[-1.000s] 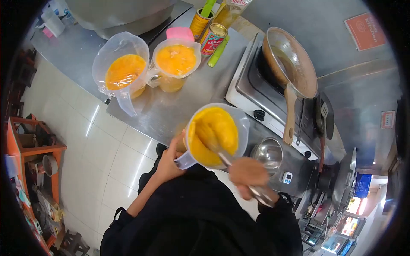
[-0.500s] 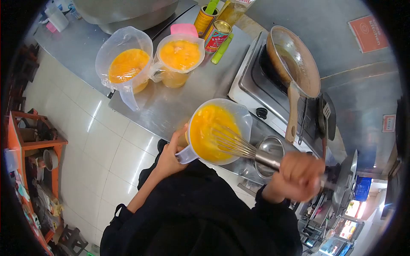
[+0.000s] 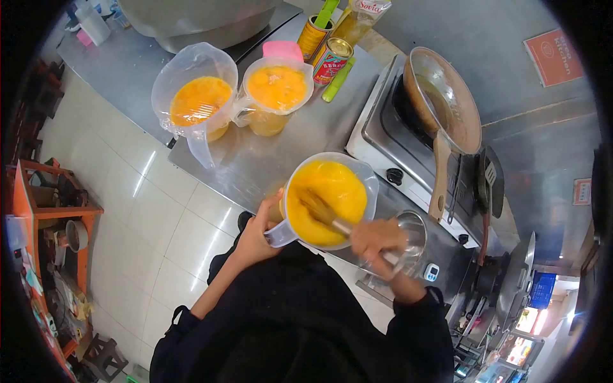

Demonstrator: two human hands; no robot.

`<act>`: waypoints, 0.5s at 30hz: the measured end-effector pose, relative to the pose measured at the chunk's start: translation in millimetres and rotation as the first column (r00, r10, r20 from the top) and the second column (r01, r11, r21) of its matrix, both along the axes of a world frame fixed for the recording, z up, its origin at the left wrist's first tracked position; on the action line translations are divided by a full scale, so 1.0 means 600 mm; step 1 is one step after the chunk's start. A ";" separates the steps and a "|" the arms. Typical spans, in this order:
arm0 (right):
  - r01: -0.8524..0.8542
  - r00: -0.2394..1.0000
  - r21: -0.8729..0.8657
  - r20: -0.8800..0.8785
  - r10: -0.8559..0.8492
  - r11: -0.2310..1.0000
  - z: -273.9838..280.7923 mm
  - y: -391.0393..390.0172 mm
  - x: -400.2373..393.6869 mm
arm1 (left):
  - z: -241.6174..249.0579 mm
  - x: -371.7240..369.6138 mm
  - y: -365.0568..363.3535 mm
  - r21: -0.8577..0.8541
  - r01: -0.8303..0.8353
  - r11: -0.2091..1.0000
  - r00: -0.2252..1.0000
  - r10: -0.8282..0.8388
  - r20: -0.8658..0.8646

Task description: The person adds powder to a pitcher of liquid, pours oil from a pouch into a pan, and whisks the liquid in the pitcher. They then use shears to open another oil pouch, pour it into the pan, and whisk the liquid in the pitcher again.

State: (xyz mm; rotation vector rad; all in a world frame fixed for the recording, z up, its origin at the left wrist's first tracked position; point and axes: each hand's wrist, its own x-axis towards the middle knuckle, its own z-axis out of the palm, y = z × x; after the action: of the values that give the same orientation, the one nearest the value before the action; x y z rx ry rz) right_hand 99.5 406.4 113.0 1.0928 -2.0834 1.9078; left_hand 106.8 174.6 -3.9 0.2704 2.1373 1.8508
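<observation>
A translucent plastic jug (image 3: 369, 182) of yellow beaten egg (image 3: 341, 175) stands at the counter's front edge. My left hand (image 3: 257, 230) is closed around its side by the handle, steadying it. In my right hand (image 3: 379, 246) is a metal whisk (image 3: 341, 225), its wires sunk in the egg and its handle smeared by motion. Partly hidden behind that hand sits a steel bowl (image 3: 415, 233). Farther back are two more jugs of egg, a larger one (image 3: 167, 80) with plastic wrap and a smaller one (image 3: 263, 124).
To the right a frying pan (image 3: 471, 108) rests on a gas stove (image 3: 370, 131), its handle pointing toward me. Cans (image 3: 332, 60), a green-handled tool (image 3: 338, 80) and an oil pouch (image 3: 367, 19) stand at the back. A small timer (image 3: 431, 272) lies near the bowl.
My right hand has swung left and slightly down, and the whisk has gone from the surface deeper into the egg. The timer has come into sight. My left hand keeps its hold.
</observation>
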 end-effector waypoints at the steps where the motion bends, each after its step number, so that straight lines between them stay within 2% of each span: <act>1: -0.033 0.997 0.040 0.068 0.030 0.999 0.006 -0.002 0.000 | 0.012 0.001 0.001 -0.035 0.015 0.999 0.999 -0.013 0.046; 2: 0.149 0.968 -0.136 0.224 -0.116 0.979 0.054 -0.004 0.002 | 0.018 0.000 -0.001 -0.072 0.031 0.997 0.996 -0.025 0.088; 3: 0.347 0.890 -0.273 0.397 -0.223 0.897 0.087 -0.006 0.004 | 0.018 0.000 -0.003 -0.076 0.034 0.997 0.995 -0.027 0.091; 4: 0.345 0.891 -0.273 0.397 -0.221 0.898 0.095 -0.013 0.009 | 0.016 -0.003 -0.003 -0.077 0.033 0.997 0.996 -0.027 0.083; 6: 0.231 0.969 -0.569 0.062 -0.239 0.789 0.101 -0.032 0.025 | 0.014 -0.003 -0.001 -0.075 0.033 0.997 0.997 -0.028 0.075; 7: 0.217 0.948 -0.364 -0.142 -0.285 0.906 0.046 -0.019 0.015 | 0.013 -0.005 -0.002 -0.065 0.025 0.998 0.999 -0.021 0.049; 8: 0.221 0.946 -0.367 -0.144 -0.290 0.903 0.018 -0.021 0.011 | 0.014 -0.005 -0.005 -0.057 0.019 0.998 1.000 -0.018 0.026; 10: 0.274 0.951 -0.245 0.212 -0.225 0.930 -0.014 -0.035 0.005 | 0.013 -0.004 -0.004 -0.059 0.008 0.998 0.999 -0.006 0.045; 11: 0.291 0.916 -0.188 0.338 -0.216 0.938 0.010 -0.016 -0.001 | 0.013 -0.002 -0.003 -0.059 -0.005 0.998 0.998 0.009 0.069; 12: 0.293 0.914 -0.188 0.344 -0.217 0.937 0.045 -0.010 0.008 | 0.014 0.000 -0.004 -0.061 -0.003 0.998 0.997 0.007 0.075; 14: 0.388 0.904 -0.576 0.388 -0.177 0.720 0.113 -0.009 0.024 | 0.018 -0.002 -0.002 -0.081 0.034 0.996 0.995 -0.026 0.095; 15: 0.388 0.904 -0.573 0.390 -0.177 0.722 0.093 -0.001 0.031 | 0.017 0.000 0.000 -0.078 0.033 0.996 0.995 -0.025 0.097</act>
State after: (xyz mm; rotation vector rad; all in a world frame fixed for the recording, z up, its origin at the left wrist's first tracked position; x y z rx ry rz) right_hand 118.0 406.0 168.8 0.3034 -1.3659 2.4392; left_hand 107.0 174.7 6.3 0.1893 2.1247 1.7222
